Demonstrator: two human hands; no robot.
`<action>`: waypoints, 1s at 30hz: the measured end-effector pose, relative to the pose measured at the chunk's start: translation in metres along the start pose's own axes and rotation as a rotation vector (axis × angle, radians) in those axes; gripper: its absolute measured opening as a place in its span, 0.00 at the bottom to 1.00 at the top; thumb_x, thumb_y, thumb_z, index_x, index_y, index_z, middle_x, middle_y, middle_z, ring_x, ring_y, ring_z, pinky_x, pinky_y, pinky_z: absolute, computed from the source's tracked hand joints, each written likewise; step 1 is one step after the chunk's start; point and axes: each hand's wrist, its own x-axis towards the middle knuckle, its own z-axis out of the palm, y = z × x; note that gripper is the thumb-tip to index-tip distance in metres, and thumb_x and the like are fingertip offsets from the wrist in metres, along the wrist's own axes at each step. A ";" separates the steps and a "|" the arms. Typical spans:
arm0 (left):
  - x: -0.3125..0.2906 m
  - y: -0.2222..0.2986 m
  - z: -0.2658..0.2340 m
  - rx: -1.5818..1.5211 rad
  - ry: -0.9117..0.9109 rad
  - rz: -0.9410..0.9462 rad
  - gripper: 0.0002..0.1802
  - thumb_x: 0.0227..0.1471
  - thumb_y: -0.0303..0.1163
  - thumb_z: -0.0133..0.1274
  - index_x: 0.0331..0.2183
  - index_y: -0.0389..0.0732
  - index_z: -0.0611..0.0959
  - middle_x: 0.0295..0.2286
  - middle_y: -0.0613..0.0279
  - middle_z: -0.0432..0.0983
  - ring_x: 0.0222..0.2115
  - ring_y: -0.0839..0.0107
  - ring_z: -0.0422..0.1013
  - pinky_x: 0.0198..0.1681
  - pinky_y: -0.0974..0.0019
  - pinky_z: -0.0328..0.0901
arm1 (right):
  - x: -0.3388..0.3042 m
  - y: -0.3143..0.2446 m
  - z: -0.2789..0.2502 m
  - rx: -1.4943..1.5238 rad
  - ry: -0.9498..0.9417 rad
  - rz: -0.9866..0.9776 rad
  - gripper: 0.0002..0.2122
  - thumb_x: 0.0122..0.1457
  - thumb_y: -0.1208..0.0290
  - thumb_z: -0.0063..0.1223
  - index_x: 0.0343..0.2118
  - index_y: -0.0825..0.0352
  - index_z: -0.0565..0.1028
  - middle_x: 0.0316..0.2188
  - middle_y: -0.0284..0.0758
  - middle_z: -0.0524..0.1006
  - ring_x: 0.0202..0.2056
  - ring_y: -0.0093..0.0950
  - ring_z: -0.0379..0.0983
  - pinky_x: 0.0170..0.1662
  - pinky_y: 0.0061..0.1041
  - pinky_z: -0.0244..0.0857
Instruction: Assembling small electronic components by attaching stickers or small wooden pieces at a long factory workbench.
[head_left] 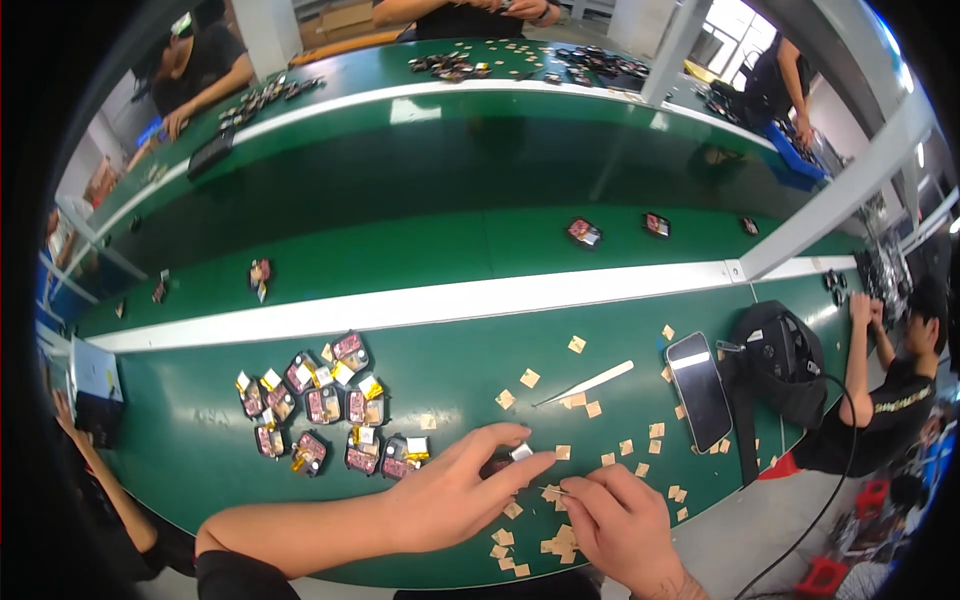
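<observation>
My left hand (455, 490) reaches across the green table, thumb and index finger curled around a small electronic device (522, 453). A silvery-white part of it shows between the fingers; the rest is mostly hidden. Close on its right, my right hand (622, 520) pinches something thin and pale at its fingertips, too small to name. Beneath and around both hands lie loose tan square pieces (563, 540). Left of my left hand is a group of similar devices (323, 405), dark cases with reddish boards, yellow tape and silvery-white parts.
White tweezers (590, 382) lie beyond my hands. To the right are a phone (699, 392) and a black bag (778, 355). A white rail (430, 305) separates my table from a green belt carrying several devices (584, 232). Other people work around the far and side tables.
</observation>
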 end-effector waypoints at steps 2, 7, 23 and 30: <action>-0.001 -0.002 -0.001 0.038 0.063 -0.010 0.39 0.53 0.22 0.66 0.65 0.44 0.73 0.53 0.49 0.67 0.52 0.51 0.72 0.55 0.54 0.72 | 0.012 -0.014 -0.005 -0.083 -0.071 -0.012 0.07 0.55 0.79 0.67 0.37 0.64 0.82 0.31 0.34 0.76 0.26 0.31 0.77 0.28 0.29 0.72; -0.003 -0.011 0.005 0.032 -0.014 -0.003 0.40 0.55 0.29 0.64 0.67 0.39 0.68 0.47 0.54 0.72 0.47 0.54 0.70 0.53 0.55 0.66 | 0.030 -0.037 -0.008 -0.260 -0.267 0.046 0.05 0.61 0.78 0.59 0.39 0.67 0.77 0.33 0.41 0.76 0.33 0.46 0.78 0.34 0.39 0.74; -0.002 -0.011 0.003 0.008 0.004 0.006 0.31 0.59 0.29 0.60 0.62 0.38 0.73 0.46 0.57 0.76 0.48 0.58 0.71 0.54 0.56 0.66 | 0.008 0.006 0.026 0.400 0.183 0.306 0.14 0.55 0.81 0.68 0.45 0.70 0.79 0.38 0.40 0.78 0.32 0.28 0.79 0.29 0.27 0.71; -0.002 -0.020 -0.002 0.035 -0.058 0.033 0.26 0.60 0.32 0.60 0.58 0.41 0.77 0.49 0.64 0.77 0.49 0.61 0.72 0.52 0.58 0.67 | 0.031 0.008 0.020 0.287 -0.188 0.188 0.12 0.59 0.81 0.66 0.46 0.68 0.81 0.36 0.38 0.80 0.32 0.32 0.80 0.34 0.25 0.75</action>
